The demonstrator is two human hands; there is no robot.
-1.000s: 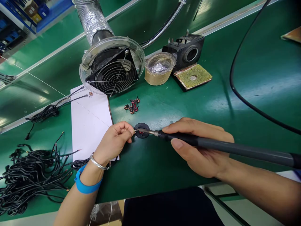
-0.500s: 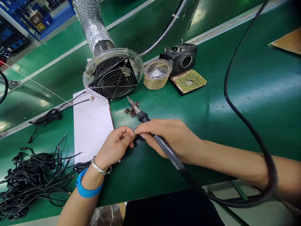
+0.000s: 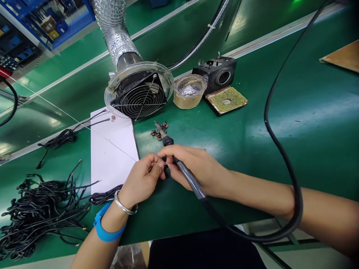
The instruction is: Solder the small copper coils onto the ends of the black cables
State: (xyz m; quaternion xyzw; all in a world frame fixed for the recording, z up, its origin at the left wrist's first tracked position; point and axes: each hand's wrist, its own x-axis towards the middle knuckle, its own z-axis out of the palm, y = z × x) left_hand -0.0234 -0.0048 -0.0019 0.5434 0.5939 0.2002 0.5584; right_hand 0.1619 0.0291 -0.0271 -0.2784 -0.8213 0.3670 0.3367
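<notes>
My right hand (image 3: 202, 168) is wrapped round the grey handle of a soldering iron (image 3: 189, 180), whose tip points up and away, over several small copper-wound coils (image 3: 156, 133) on the bench. Close beside it, my left hand (image 3: 144, 181) is closed in a pinch. A thin wire (image 3: 120, 149) runs in from the upper left to the left fingers. At the fingertips a fine wire end shows between both hands, with a small dark part (image 3: 167, 171) below it. The fingers partly cover these.
A fume extractor (image 3: 140, 99) stands behind the coils. To its right are a round tub (image 3: 187, 101), an iron holder (image 3: 214, 73) and a sponge tray (image 3: 228, 100). White paper (image 3: 112, 145) and a pile of black cables (image 3: 42, 213) lie left. The iron's cord (image 3: 280, 145) loops over my right forearm.
The iron's tip has swung slightly and sits a little lower in the picture, over the coils. The right fingers have shifted slightly, showing more of the dark part. The view has also shifted a little.
</notes>
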